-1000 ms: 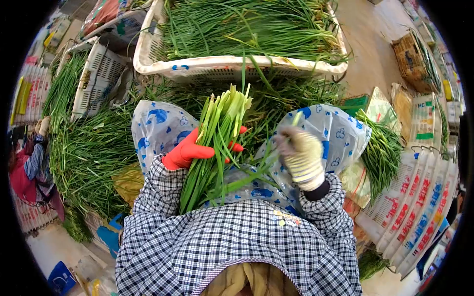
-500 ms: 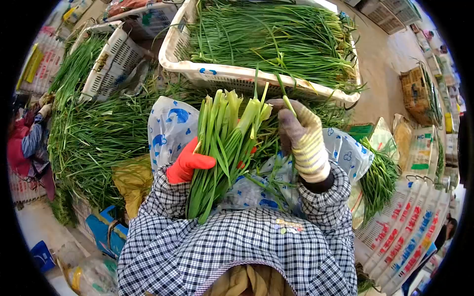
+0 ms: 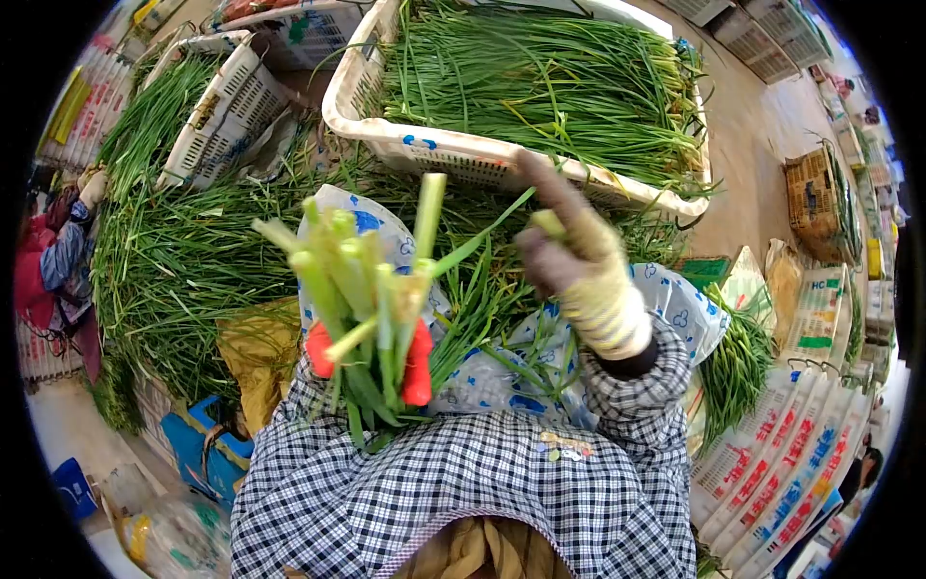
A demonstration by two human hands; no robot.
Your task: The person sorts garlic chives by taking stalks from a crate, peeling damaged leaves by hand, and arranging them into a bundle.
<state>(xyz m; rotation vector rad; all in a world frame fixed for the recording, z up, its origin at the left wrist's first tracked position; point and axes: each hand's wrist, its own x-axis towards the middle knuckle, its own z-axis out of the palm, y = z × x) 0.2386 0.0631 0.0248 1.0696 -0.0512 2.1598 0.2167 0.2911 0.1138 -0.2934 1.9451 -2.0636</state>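
My left hand (image 3: 417, 362), in a red glove, is closed around a bunch of garlic chives (image 3: 362, 289). The pale cut ends are tilted up toward me, and the leaves hang down over my checked sleeve. My right hand (image 3: 579, 265) wears a striped glove with dark fingertips and is blurred by motion. Its index finger points up, while the thumb and other fingers close on a short green stalk (image 3: 548, 224). Beneath both hands lies a clear plastic sheet with blue prints (image 3: 482, 381), strewn with loose leaves.
Beyond my hands stands a white crate (image 3: 453, 150) full of laid chives. A large heap of chives (image 3: 183, 280) covers the left, with a second crate (image 3: 222, 116) behind. To the right lie more chives (image 3: 738, 352) by stacked white crates (image 3: 786, 454). Another person (image 3: 58, 256) works far left.
The bunch in my left hand has moved left and tipped so its cut ends face me. My right hand has shifted slightly left, its index finger now raised.
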